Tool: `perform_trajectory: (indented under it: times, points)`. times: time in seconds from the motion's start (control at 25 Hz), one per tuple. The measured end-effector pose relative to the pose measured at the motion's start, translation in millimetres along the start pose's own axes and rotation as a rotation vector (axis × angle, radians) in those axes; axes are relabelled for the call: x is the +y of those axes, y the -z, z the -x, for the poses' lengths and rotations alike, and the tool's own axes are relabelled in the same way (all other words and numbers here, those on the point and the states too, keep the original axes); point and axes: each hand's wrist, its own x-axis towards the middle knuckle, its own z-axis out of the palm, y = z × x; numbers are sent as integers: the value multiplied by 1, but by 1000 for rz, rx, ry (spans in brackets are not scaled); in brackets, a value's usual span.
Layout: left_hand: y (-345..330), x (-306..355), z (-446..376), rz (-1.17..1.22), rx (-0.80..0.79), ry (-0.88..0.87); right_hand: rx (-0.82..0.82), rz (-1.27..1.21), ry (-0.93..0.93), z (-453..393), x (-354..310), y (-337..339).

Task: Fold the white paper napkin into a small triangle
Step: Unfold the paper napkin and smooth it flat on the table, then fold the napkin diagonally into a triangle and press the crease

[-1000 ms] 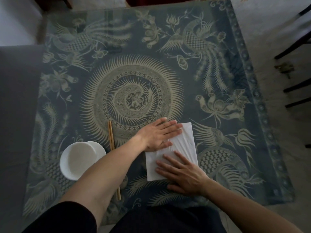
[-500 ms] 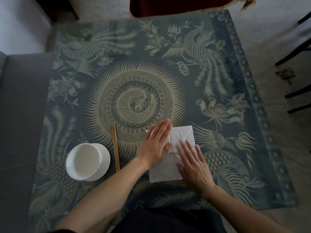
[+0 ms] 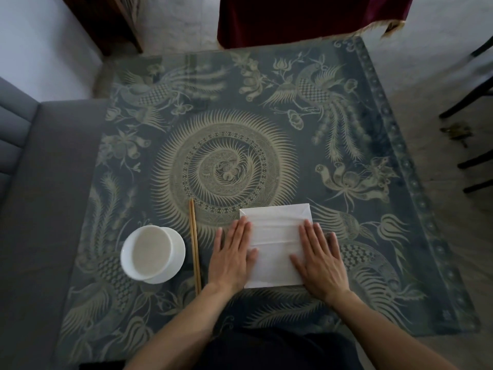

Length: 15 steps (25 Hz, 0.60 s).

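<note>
The white paper napkin (image 3: 276, 241) lies flat as a rectangle on the patterned blue tablecloth (image 3: 266, 116), near the front edge of the table. My left hand (image 3: 232, 255) presses flat on the napkin's left edge, fingers straight and pointing away from me. My right hand (image 3: 318, 259) lies flat on its right edge in the same way. The middle strip of the napkin shows between the hands, with faint horizontal creases. Neither hand grips anything.
A white bowl (image 3: 152, 254) stands on the table left of my hands. A pair of wooden chopsticks (image 3: 194, 244) lies between the bowl and my left hand. A grey sofa (image 3: 40, 182) borders the table on the left; dark chair legs (image 3: 474, 100) stand at the right.
Both hands slid apart from the napkin's middle to its left and right edges. The napkin now lies flatter and squarer to me. The camera view tilted up a little.
</note>
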Motion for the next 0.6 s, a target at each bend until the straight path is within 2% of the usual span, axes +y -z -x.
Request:
perform_trajectory:
  times: [0.36,0.6]
  points:
    - [3,-14,5,13,-29,-10,-17,24,-33,8,14,3]
    - [27,-22,-24,108,107,16,20,-41,-13,13,11,3]
